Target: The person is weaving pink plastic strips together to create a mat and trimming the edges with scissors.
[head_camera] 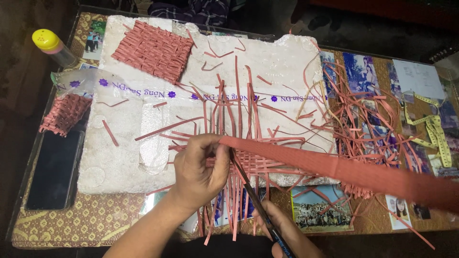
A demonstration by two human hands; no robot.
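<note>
My left hand (198, 168) pinches the end of a wide salmon-red band (344, 169) that stretches off to the right over the table. My right hand (286, 229), near the bottom edge, grips a dark-handled cutting tool (256, 200) whose tip meets the band's end beside my left thumb. Under both hands lies a partly woven mat of thin red strips (248, 167) on a white foam board (158, 143), with loose strip ends sticking up and down.
A finished woven red square (153, 50) rests on the board's far left. Another woven piece (64, 113) and a black phone (53, 169) lie at the left. A yellow-capped bottle (51, 45), tangled red strips (368, 119), a yellow measuring tape (432, 129) and photos surround them.
</note>
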